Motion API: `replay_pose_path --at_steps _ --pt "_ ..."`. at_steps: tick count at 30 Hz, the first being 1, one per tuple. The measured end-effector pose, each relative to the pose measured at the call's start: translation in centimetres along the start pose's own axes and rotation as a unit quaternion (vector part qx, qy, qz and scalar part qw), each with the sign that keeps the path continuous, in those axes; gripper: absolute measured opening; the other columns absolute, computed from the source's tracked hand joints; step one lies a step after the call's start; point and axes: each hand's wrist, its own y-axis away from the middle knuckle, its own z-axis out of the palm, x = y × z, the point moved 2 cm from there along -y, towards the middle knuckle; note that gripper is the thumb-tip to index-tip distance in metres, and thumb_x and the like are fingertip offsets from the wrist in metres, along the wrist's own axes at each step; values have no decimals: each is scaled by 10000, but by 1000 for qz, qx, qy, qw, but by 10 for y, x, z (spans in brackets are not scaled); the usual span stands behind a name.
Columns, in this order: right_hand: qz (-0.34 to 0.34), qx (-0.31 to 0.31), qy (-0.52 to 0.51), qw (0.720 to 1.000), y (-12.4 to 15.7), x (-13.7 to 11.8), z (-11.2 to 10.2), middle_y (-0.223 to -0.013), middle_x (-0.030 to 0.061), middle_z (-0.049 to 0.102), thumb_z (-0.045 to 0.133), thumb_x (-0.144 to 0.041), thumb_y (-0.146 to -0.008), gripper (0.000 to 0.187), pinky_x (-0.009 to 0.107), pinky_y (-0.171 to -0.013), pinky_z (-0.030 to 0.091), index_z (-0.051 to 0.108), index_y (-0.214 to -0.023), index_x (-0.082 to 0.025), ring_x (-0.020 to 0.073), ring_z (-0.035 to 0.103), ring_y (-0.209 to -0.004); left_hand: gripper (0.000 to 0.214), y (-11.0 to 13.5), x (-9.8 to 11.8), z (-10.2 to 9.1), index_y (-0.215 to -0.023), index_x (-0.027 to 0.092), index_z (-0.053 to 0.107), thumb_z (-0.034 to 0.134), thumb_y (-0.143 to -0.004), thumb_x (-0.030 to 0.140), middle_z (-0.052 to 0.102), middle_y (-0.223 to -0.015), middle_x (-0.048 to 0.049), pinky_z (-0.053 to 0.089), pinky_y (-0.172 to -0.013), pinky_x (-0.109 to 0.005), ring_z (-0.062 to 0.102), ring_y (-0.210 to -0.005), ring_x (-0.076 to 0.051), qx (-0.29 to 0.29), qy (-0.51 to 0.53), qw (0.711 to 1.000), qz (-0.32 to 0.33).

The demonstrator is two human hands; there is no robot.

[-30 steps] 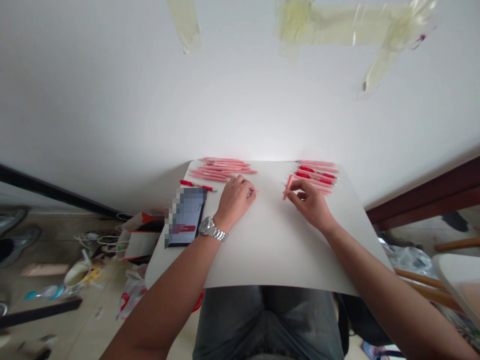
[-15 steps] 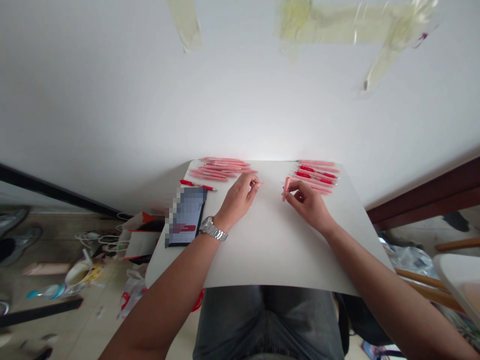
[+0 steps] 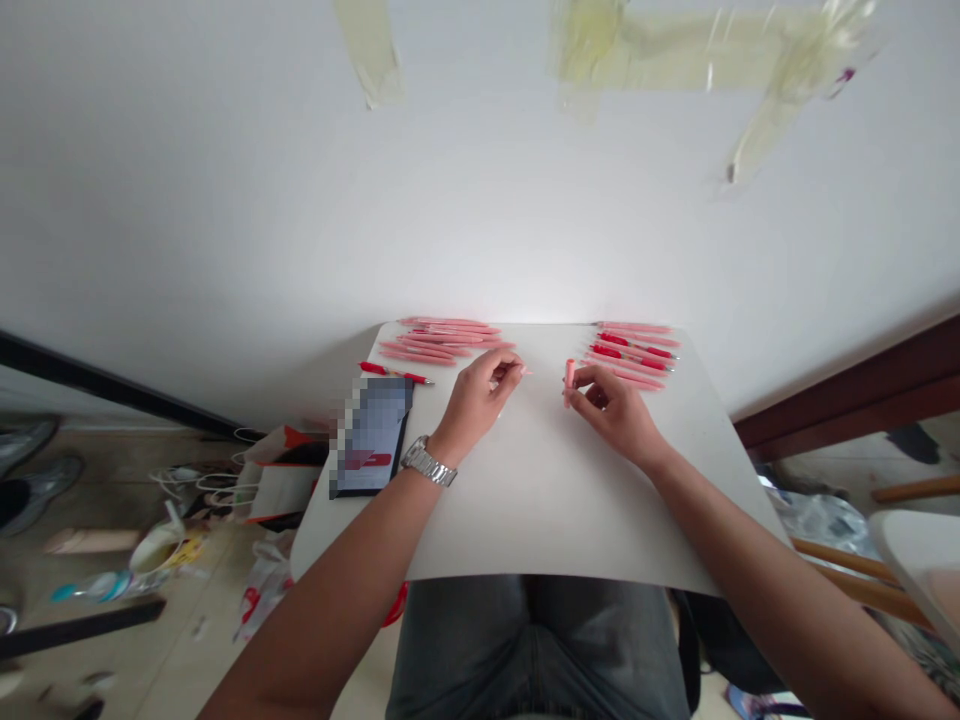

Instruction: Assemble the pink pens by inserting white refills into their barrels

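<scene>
My left hand (image 3: 476,400), with a metal watch on its wrist, pinches a small pink pen part (image 3: 520,371) whose tip points right. My right hand (image 3: 615,408) grips a short pink pen barrel (image 3: 569,378), held nearly upright just above the white table (image 3: 540,490). The two hands are a short gap apart near the table's middle. Behind my left hand lies a pile of pink pen pieces (image 3: 442,340). Behind my right hand lies a pile of pink and red pens (image 3: 634,350).
A single red pen (image 3: 394,372) lies left of my left hand, beside a dark phone (image 3: 371,435) at the table's left edge. Bags, cables and bottles clutter the floor on the left. A white wall rises behind the table. A chair stands at right.
Both hands have moved toward each other. My right hand lifted the pink barrel away from the right pile and turned it more upright; my left hand raised its small part off the table.
</scene>
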Motion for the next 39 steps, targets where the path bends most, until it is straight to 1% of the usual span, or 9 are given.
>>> replay_pose_path --at_steps 3,6,9,15,19,28,31,35,39 --pt "3 -1 3 1000 0 0 0 -952 36 737 664 -470 -966 248 280 -555 431 647 -1001 -225 110 541 -572 236 -2 -1 1 -979 192 695 661 -989 425 738 -964 -50 570 -804 -276 707 -841 -158 5 94 995 -12" --pt "4 -5 4 1000 0 0 0 -956 42 743 658 -487 -967 266 281 -553 432 644 -1003 -224 113 543 -573 260 -3 -3 2 -1022 181 723 733 -938 426 751 -1050 -76 597 -880 -300 732 -927 -176 7 142 989 -30" --pt "3 -9 6 1000 0 0 0 -956 41 743 653 -490 -969 265 283 -554 433 646 -1011 -229 117 546 -574 272 -3 -5 3 -1039 179 726 762 -915 419 751 -1025 -77 608 -923 -324 736 -975 -190 3 152 988 -34" --pt "4 -10 15 1000 0 -2 1 -932 38 736 650 -487 -966 254 295 -574 442 655 -1021 -239 130 551 -584 258 -3 -2 1 -984 198 654 773 -910 415 676 -910 -15 618 -791 -284 696 -787 -131 30 170 985 -16" --pt "1 -8 14 1000 1 -3 2 -941 43 732 649 -487 -963 264 295 -574 443 664 -1036 -233 129 545 -589 266 -3 1 0 -941 192 667 764 -915 439 704 -1012 -42 593 -744 -263 669 -748 -111 35 155 987 -9" --pt "-4 -6 11 1000 1 -2 1 -932 38 714 647 -498 -962 275 290 -556 438 668 -1033 -233 121 521 -575 263 -3 3 0 -994 181 733 776 -907 426 741 -1168 -103 610 -943 -339 743 -1000 -190 46 160 986 -27" --pt "-7 -5 14 1000 1 -3 1 -929 38 713 645 -501 -962 278 292 -559 446 669 -1030 -234 122 522 -578 289 -3 3 2 -1010 178 728 787 -896 436 741 -1195 -105 612 -975 -359 750 -1019 -192 45 174 983 -32" --pt "-9 -5 19 1000 0 -2 1 -917 35 705 646 -486 -961 262 297 -557 440 671 -1034 -235 122 513 -573 341 -3 1 3 -1028 188 689 811 -871 465 761 -1045 -71 650 -882 -373 770 -950 -203 52 218 973 -57" --pt "-8 -1 15 1000 0 -2 1 -921 33 703 651 -470 -959 245 298 -564 441 673 -1028 -237 124 519 -584 318 -3 -1 1 -965 186 708 821 -863 465 744 -861 -41 650 -737 -324 756 -806 -186 65 196 977 -57"
